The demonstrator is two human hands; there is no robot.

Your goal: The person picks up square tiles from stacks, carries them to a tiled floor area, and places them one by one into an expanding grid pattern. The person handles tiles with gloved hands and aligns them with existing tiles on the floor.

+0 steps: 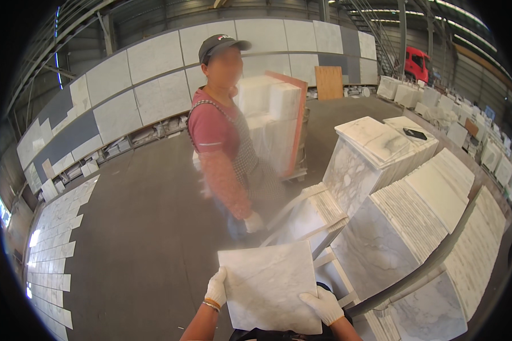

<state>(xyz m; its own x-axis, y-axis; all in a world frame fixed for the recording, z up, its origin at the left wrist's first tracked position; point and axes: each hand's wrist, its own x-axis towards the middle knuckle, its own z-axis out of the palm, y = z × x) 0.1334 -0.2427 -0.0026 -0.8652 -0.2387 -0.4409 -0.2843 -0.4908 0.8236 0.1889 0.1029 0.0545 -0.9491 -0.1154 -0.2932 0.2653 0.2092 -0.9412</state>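
A grey warehouse floor (148, 227) spreads across the frame's left and middle. At lower centre, a white, grey-veined marble tile (270, 287) is held between the gloved left hand (216, 286) and gloved right hand (324, 305), one at each side edge. At upper centre, the dark cap (215, 48) on a co-worker (217, 128) bears small pale lettering. Stacked slabs (375, 233) fill the right.

Squarish white marble tile (270, 287), faint grey veining; broad face toward wearer, held at left and right edges
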